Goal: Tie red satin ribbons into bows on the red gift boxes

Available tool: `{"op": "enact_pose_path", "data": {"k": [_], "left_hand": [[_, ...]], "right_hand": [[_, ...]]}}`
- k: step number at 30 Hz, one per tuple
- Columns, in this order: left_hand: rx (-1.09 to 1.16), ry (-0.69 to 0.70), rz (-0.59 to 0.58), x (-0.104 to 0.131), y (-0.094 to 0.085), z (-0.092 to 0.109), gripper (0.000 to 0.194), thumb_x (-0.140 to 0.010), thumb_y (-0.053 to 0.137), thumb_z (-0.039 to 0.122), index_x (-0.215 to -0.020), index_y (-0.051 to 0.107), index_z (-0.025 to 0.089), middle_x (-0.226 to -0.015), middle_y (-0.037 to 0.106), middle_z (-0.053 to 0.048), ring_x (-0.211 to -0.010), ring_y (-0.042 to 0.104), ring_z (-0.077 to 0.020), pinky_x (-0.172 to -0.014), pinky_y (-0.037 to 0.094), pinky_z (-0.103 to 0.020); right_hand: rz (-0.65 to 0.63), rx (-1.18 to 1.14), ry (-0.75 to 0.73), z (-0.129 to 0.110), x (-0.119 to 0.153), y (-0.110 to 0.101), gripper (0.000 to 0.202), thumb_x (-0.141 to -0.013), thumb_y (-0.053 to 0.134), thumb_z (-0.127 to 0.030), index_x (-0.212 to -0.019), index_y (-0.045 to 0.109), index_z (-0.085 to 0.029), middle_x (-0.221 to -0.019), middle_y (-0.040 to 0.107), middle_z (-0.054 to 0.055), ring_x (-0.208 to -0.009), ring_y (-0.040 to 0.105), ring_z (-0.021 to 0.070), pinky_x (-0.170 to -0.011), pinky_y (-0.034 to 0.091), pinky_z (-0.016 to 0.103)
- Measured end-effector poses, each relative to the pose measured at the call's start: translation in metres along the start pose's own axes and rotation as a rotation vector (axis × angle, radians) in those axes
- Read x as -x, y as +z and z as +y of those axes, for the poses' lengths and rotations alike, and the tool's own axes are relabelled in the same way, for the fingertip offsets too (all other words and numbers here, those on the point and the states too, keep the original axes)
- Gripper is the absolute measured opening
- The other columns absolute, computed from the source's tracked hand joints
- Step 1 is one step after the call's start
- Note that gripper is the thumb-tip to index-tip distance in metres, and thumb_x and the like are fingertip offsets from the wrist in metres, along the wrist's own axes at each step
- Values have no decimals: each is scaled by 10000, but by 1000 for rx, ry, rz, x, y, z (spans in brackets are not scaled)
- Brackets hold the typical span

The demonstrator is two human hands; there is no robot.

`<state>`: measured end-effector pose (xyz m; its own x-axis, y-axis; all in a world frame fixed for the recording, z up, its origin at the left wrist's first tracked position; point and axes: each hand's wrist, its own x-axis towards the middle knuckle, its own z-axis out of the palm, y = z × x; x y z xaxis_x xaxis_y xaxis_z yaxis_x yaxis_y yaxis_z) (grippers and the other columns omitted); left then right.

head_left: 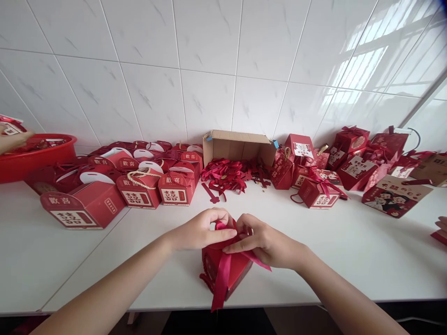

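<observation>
Centrally, a red gift box (pixel 239 273) sat on the white table (pixel 324 265) near its close edge; clock positions below were read from this box, with 12 toward the wall. A glossy pink-red ribbon (pixel 222 277) lay over the box, one tail running down toward 6 o'clock, the other jutting out at about 4. A red cord (pixel 206 281) hung at the 8 o'clock side. The left hand (pixel 206 230), at 11, pinched the ribbon between thumb and bent fingers at the top of the box; the right hand (pixel 263 239), at 1, pinched it just beside, thumb and fingertips drawn together. Details of the knot area were hidden by the fingers. At 12, apart from the hands, lay a loose red strip (pixel 210 193), then a heap of red ribbons (pixel 228 174) spilling from the mouth of a cardboard carton (pixel 240 136). At 10 to 11 stood a cluster of handled red boxes (pixel 138 190) with white label panels; beyond them, at 10, a red basin (pixel 38 160) held red items, a co-worker's hand (pixel 16 141) over it. Between 1 and 2 stood a ribbon-tied box (pixel 316 195); at 2, a box with cartoon figures (pixel 391 197). Near 3, another hand (pixel 443 224) was cut off by the frame edge.
</observation>
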<state>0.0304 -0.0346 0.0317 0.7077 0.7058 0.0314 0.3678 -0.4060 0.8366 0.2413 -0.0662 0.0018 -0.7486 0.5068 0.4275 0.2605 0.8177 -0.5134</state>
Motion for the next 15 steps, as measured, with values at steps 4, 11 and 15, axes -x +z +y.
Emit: {"op": "enact_pose_path", "data": {"k": [4, 11, 15], "left_hand": [[123, -87, 74, -2, 14, -2, 288, -782, 575, 358, -633, 392, 193, -781, 558, 5, -748, 532, -152, -672, 418, -270], [207, -77, 120, -3, 18, -9, 477, -716, 663, 338, -564, 230, 205, -778, 626, -5, -792, 570, -169, -701, 418, -276], [157, -86, 145, -3, 18, -9, 355, -699, 686, 363, -545, 416, 191, -778, 640, -18, -968, 579, -228, -794, 429, -305]], "right_hand": [[-2, -6, 6, 0, 1, -1, 302, -892, 493, -111, -1090, 695, -217, -957, 478, 97, -865, 497, 149, -770, 489, 290], [168, -23, 29, 4, 4, -1, 212, -869, 485, -70, -1001, 586, -202, -914, 569, 51, -783, 534, 120, -678, 470, 253], [261, -84, 157, 7, 6, 0, 154, -847, 543, -114, -935, 457, -206, -834, 573, 12, -702, 515, 111, -635, 462, 252]]}}
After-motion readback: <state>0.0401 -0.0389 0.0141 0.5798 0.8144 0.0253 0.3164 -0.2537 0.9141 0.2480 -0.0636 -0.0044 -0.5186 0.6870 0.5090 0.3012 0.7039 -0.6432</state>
